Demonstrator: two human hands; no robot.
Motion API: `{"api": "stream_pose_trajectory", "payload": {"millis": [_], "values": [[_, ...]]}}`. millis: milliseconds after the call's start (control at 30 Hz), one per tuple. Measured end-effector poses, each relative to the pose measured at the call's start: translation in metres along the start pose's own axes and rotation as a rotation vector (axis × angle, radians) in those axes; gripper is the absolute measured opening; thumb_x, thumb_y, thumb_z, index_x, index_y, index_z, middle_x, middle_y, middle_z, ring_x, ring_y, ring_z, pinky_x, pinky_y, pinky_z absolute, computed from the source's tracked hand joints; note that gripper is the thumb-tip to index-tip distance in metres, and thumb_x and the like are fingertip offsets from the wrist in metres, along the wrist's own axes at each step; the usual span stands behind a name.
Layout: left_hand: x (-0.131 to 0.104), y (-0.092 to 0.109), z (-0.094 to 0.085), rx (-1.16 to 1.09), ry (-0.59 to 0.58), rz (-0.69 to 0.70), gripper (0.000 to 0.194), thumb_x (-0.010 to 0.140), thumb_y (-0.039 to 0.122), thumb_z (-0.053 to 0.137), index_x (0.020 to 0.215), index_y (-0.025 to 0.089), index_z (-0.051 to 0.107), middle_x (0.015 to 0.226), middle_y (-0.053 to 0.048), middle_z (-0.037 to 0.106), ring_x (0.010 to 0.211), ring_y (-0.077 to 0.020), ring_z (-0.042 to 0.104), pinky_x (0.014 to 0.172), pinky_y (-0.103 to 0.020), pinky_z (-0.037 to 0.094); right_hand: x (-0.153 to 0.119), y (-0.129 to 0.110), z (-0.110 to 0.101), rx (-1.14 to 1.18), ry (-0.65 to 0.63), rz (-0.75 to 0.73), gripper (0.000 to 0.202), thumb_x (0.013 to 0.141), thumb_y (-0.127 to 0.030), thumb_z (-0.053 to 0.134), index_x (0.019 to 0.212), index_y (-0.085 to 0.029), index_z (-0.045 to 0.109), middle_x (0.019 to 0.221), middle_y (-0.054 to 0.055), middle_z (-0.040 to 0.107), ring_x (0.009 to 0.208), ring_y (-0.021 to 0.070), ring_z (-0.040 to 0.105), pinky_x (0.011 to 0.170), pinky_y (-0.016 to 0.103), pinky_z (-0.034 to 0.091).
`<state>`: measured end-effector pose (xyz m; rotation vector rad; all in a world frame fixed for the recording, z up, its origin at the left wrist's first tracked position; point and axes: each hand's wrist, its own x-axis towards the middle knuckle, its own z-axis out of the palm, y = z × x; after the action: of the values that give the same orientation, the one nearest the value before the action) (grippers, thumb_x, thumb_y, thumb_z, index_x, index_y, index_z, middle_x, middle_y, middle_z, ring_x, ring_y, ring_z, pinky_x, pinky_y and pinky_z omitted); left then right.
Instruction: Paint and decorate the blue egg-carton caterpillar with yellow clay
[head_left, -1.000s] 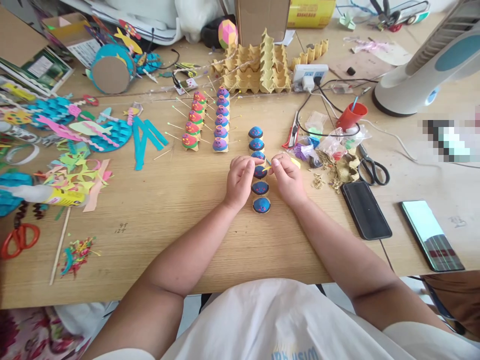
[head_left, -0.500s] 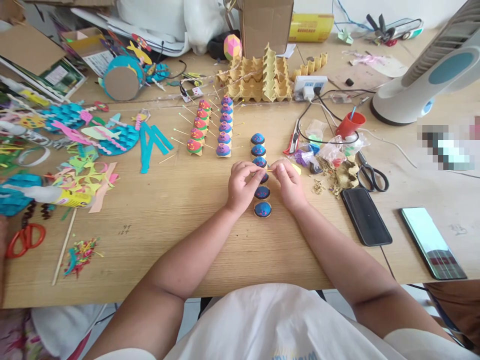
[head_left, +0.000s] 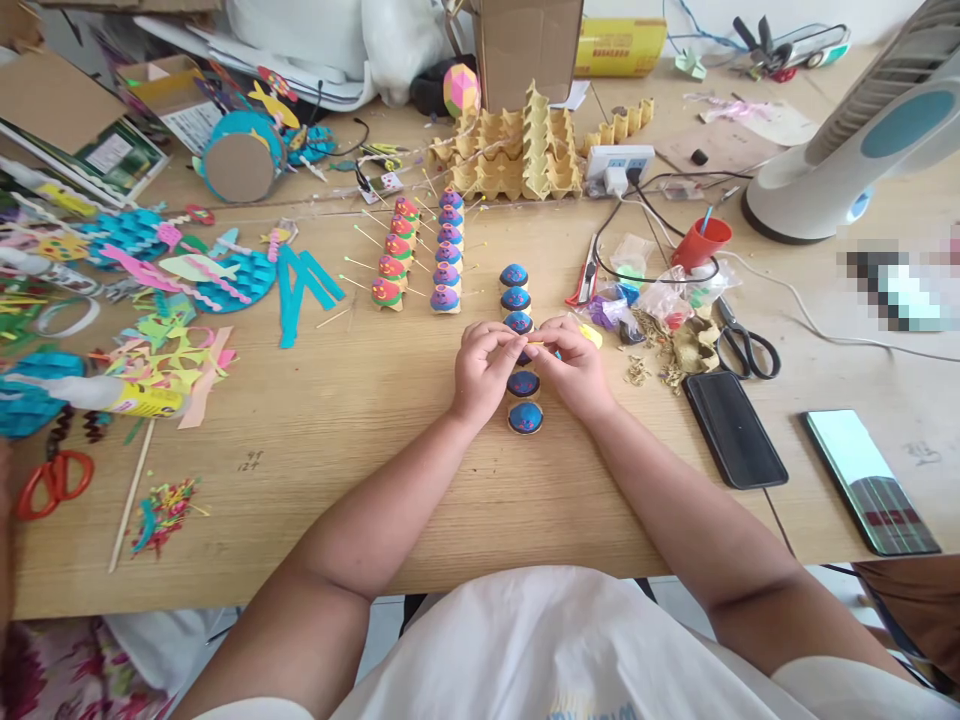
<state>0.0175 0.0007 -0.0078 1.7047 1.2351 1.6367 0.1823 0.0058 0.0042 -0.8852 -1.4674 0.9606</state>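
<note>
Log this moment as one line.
left hand: pinching small yellow piece | right hand: pinching same piece | fingertips: together | below hands: row of blue, black-edged cardboard domes

Yellow bit (head_left: 537, 344) between left hand (head_left: 486, 372) and right hand (head_left: 574, 370) mid-frame is way too tiny to ID, and white appliance (head_left: 847, 150) gets chopped upper right.

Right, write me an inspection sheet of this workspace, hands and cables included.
Surface: wooden table, handwritten marks at left.
Workpieces: blue row under the hands; red-green row and purple row farther back, left.
Clutter: paper scraps at left; black phone and lit phone at right.
Hands: left hand and right hand meet at the fingertips, yellow bit between.
Cables: black cable loops from the power strip past plastic bags.
Surroundings: fan at right; egg trays at back.
</note>
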Motion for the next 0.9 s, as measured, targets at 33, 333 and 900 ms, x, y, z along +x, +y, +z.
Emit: {"api": "stream_pose_trajectory", "payload": {"millis": [33,333,900], "values": [[0.0,0.001,0.0,-0.001,0.002,-0.01,0.053,0.102,0.071,0.065,0.079,0.026,0.078,0.092,-0.004,0.079,0.099,-0.0216,0.072,0.098,-0.04,0.054,0.0,0.0,0.0,0.001,0.001,-0.003,0.032,0.089,-0.065,0.086,0.097,-0.034,0.09,0.092,0.002,0.072,0.091,0.0184,0.064,0.081,0.037,0.048],[-0.001,0.009,-0.004,-0.059,0.02,-0.038,0.055,0.115,0.058,0.046,0.085,0.028,0.08,0.094,-0.002,0.08,0.101,-0.0209,0.072,0.104,-0.04,0.05,0.004,-0.003,0.0,0.093,0.088,0.068,0.058,0.084,-0.075,0.083,0.068,-0.024,0.062,0.078,-0.001,0.061,0.078,0.0158,0.056,0.079,0.035,0.048],[-0.001,0.009,-0.002,-0.068,0.019,-0.061,0.049,0.109,0.066,0.057,0.093,0.026,0.078,0.097,-0.005,0.079,0.105,-0.022,0.072,0.103,-0.039,0.053,0.005,0.002,0.002,0.241,0.098,0.2,0.046,0.073,-0.069,0.095,0.082,-0.026,0.079,0.084,-0.001,0.071,0.084,0.0158,0.062,0.083,0.034,0.052]]}}
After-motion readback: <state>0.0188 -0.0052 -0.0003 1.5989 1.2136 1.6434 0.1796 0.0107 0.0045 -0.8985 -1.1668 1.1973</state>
